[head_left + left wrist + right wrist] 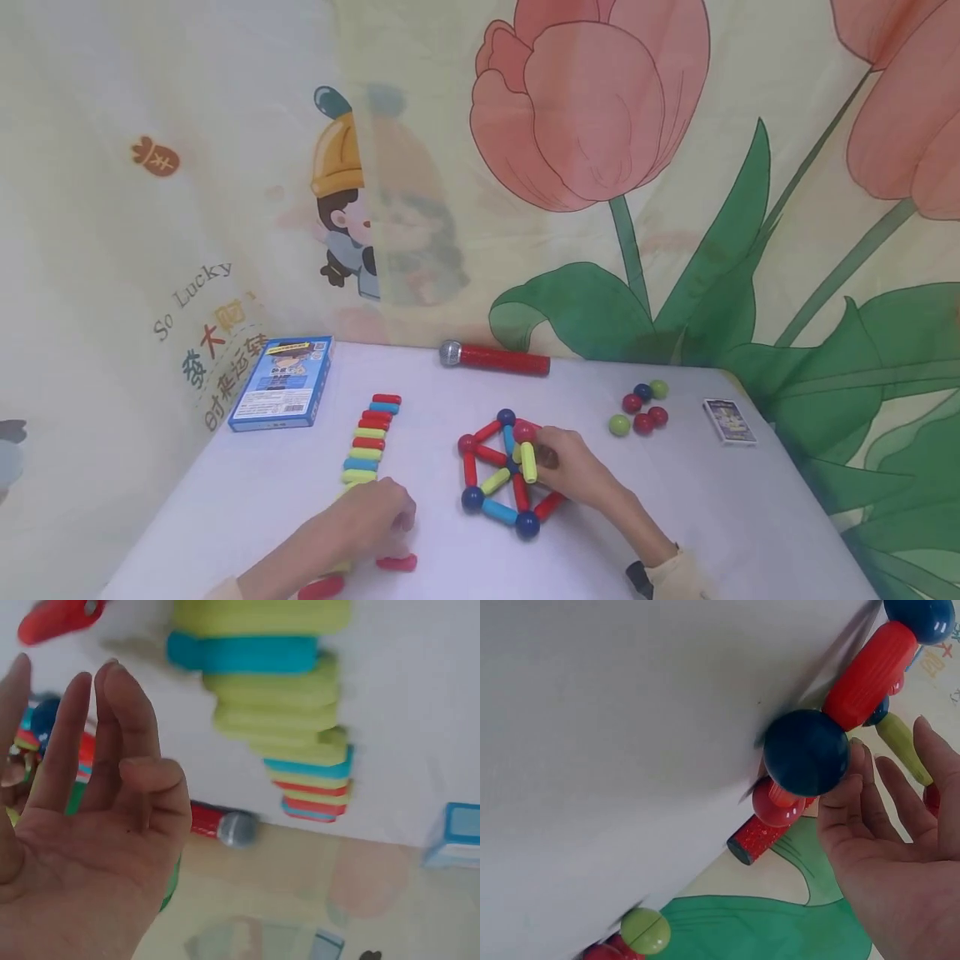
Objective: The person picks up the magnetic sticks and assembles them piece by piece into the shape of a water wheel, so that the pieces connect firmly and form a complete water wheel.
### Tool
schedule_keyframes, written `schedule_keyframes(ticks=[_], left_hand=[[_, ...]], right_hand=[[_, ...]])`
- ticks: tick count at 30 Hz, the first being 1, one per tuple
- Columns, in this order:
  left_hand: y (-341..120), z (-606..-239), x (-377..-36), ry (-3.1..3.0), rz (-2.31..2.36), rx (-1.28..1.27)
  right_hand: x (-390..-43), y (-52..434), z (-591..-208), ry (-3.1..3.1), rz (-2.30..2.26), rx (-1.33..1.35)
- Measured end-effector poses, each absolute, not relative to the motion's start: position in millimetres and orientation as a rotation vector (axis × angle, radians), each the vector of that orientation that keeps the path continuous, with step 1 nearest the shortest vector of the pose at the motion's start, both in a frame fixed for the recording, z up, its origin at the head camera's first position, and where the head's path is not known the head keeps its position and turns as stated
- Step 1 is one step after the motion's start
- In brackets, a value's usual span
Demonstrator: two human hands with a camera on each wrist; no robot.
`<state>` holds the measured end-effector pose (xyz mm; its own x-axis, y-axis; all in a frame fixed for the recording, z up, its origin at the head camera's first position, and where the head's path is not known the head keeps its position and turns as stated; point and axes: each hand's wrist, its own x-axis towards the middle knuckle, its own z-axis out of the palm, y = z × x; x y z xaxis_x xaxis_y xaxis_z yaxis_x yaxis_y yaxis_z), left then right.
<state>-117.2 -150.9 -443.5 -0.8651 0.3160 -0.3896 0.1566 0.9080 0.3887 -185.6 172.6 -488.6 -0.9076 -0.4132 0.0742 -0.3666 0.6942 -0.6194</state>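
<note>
My left hand (367, 518) hovers over the near end of a row of coloured rods (369, 443), its fingers loosely bent with nothing between them. Near its fingertips lies a red rod (60, 621), apart from them in the left wrist view. At the ball-and-rod frame (501, 511) of blue and red balls, my right hand (573, 468) holds a yellow-green rod (528, 462) between thumb and fingers. A red ball (525, 432) stands at that rod's far end. In the right wrist view, a blue ball (806, 752) sits by the fingertips; in the head view the hand hides part of the frame.
Several loose balls (632, 403) lie to the right, beside a small card pack (730, 421). A red microphone (502, 358) lies at the back edge. A blue box (283, 383) lies at the back left. A printed curtain (420, 150) hangs behind the table.
</note>
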Motion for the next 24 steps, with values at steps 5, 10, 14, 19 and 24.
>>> schedule_keyframes(ticks=[5, 10, 14, 19, 24], left_hand=[[-158.7, -450.4, -114.1, 2.658, 0.463, 0.425], [-160.7, -451.9, -115.5, 2.634, 0.416, 0.542], [-160.5, -452.4, -114.8, 2.582, 0.383, 0.566], [-158.1, -454.5, -112.8, 2.549, 0.366, 0.577], [-156.6, -458.2, -107.8, 2.495, 0.353, 0.573]], right_hand=[[-182.3, 185.7, -483.1, 2.845, -1.000, -0.619], [-181.0, 192.9, -482.6, 2.812, -1.047, -0.616], [-179.4, 196.7, -484.5, 2.799, -1.070, -0.621], [-175.4, 197.5, -486.5, 2.791, -1.094, -0.615], [-165.0, 195.2, -485.7, 2.753, -1.034, -0.624]])
